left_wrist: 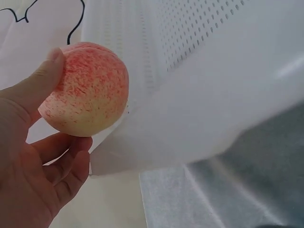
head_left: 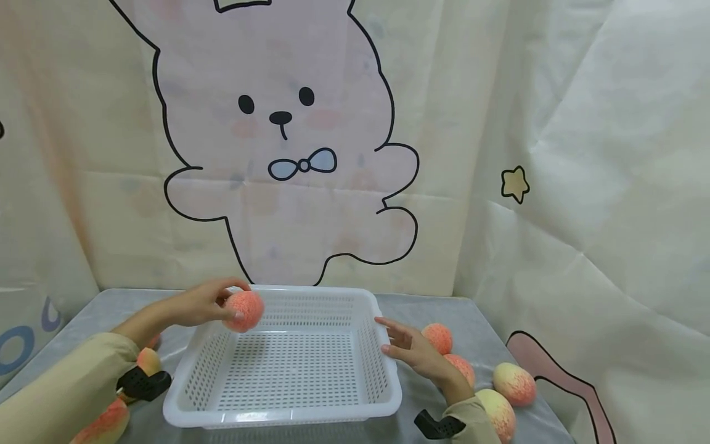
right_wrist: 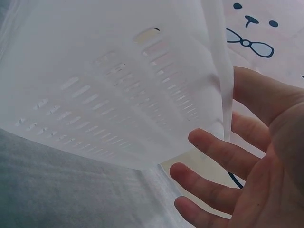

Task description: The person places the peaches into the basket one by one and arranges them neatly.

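My left hand (head_left: 196, 304) holds a peach (head_left: 244, 311) between thumb and fingers, over the left rim of a white perforated plastic basket (head_left: 281, 416). The left wrist view shows this peach (left_wrist: 92, 90) as red on top and pale yellow below, with the thumb against its side. At the basket's right rim, my right hand (head_left: 416, 353) rests with its thumb and a finger over the edge. Seen from the right wrist, its other fingers (right_wrist: 204, 185) spread loosely outside the basket wall (right_wrist: 95, 47). No fruit shows inside the basket.
Several peaches lie to the right of the basket, including a yellow-red peach (head_left: 514, 383) and a pinker peach (head_left: 437, 338). More lie at the left, one peach (head_left: 105, 422) partly behind the left sleeve. A grey cloth (head_left: 449, 311) covers the table; a printed curtain (head_left: 432, 246) hangs behind.
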### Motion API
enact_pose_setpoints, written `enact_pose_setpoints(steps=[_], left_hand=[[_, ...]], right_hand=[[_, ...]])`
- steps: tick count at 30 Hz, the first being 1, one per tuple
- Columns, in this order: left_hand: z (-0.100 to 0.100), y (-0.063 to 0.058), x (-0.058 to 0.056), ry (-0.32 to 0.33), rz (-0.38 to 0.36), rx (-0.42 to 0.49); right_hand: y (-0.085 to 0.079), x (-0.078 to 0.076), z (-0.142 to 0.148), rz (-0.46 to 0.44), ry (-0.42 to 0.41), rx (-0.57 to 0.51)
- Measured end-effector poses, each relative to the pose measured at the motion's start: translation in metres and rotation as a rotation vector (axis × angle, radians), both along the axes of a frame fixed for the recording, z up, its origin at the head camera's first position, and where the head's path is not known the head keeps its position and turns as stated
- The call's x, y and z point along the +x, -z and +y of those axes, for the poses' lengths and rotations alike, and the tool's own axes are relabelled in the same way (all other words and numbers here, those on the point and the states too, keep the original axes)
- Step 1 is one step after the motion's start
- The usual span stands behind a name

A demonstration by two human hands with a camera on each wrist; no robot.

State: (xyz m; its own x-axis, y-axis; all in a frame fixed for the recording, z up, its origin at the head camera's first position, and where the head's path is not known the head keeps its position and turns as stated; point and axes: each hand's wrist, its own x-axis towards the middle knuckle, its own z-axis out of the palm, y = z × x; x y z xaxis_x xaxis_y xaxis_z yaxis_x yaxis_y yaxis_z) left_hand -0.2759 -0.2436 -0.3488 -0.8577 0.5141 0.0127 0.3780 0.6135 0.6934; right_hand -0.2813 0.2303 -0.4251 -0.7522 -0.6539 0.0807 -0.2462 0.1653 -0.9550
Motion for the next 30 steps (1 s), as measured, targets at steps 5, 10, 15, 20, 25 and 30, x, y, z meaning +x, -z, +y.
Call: enact_pose_setpoints(steps=[5,10,15,20,25,30], left_hand=[[0.007,-0.003,-0.004,0.004,0.009,-0.066],[0.016,-0.006,-0.008,-0.031,0.017,-0.177],[0.023,-0.006,-0.010,-0.055,-0.010,-0.302],[0.028,-0.004,-0.014,-0.054,0.003,-0.450],[0.034,0.001,-0.018,-0.079,0.011,-0.544],[0.041,0.005,-0.018,-0.111,0.027,-0.604]], right_hand=[[-0.002,0.002,-0.001,-0.011,0.005,0.005],[-0.004,0.001,-0.001,0.008,0.019,0.005],[-0.004,0.003,-0.003,-0.006,0.035,0.023],[-0.003,0.003,-0.005,-0.008,0.057,0.043],[-0.002,0.002,-0.005,-0.015,0.042,0.025],[-0.003,0.003,-0.004,-0.015,0.037,0.019]])
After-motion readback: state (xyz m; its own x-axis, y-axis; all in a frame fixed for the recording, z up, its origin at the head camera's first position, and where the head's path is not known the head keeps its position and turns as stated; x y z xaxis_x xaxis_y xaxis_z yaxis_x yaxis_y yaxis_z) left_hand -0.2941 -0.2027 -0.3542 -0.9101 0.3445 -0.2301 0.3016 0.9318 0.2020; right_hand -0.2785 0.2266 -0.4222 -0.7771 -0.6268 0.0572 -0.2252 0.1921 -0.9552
